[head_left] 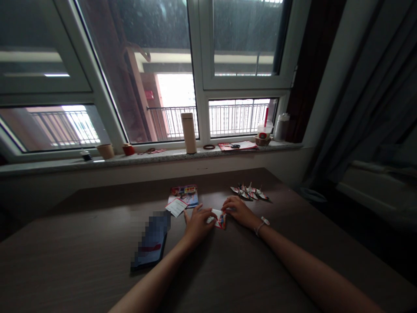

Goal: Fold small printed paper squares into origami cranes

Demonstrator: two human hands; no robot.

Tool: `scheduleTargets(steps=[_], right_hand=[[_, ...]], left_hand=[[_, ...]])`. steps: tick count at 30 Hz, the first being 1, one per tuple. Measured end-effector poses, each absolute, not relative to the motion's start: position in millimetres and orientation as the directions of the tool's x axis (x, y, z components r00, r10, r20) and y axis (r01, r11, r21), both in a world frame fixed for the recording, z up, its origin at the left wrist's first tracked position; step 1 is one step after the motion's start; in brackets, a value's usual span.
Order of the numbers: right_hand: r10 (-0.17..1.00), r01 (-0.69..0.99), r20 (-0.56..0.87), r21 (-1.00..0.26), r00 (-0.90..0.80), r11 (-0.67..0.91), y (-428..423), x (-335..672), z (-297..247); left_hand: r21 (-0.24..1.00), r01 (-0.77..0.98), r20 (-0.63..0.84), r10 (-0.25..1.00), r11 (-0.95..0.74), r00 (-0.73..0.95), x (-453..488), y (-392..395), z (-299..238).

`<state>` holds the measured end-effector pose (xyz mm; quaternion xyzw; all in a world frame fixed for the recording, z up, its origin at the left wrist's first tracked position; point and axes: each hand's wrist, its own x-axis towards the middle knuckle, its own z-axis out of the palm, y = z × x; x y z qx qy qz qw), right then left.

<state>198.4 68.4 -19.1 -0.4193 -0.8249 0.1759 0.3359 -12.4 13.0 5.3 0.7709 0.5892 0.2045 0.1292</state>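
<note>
My left hand (196, 222) and my right hand (238, 210) both press a small folded piece of printed paper (219, 219) flat on the dark wooden table (81, 243). The fingers of each hand are curled onto the paper's edges. A bracelet sits on my right wrist. Several folded paper cranes (249, 193) lie just beyond my right hand. A stack of colourful printed sheets (183, 195) and a small white slip (176, 206) lie beyond my left hand.
A dark phone (151, 243) lies left of my left arm. The window sill (48, 164) holds a tall cream flask (189, 132), two small cups, a drink cup with a red straw (264, 129), papers and a jar. Curtains hang at the right.
</note>
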Motion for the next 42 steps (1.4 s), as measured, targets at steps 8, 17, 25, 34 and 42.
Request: scheduleTargets(steps=[8, 17, 25, 34, 42], right_hand=[[0.817, 0.56, 0.369, -0.597, -0.443, 0.574, 74, 201, -25], [0.867, 0.661, 0.34, -0.562, -0.363, 0.497, 64, 186, -22], [0.852, 0.693, 0.365, -0.5, -0.375, 0.519, 60, 183, -21], [0.817, 0.699, 0.429, -0.442, -0.386, 0.563, 60, 185, -21], [0.811, 0.682, 0.42, -0.45, -0.408, 0.576, 56, 189, -17]], left_hand=[[0.461, 0.856, 0.18, 0.969, -0.233, 0.167, -14, 15, 2], [0.461, 0.861, 0.17, 0.974, -0.215, 0.152, -13, 15, 3], [0.457, 0.868, 0.166, 0.977, -0.196, 0.133, -13, 16, 3], [0.451, 0.869, 0.18, 0.974, -0.206, 0.138, -14, 15, 2], [0.446, 0.874, 0.183, 0.975, -0.196, 0.126, -14, 17, -1]])
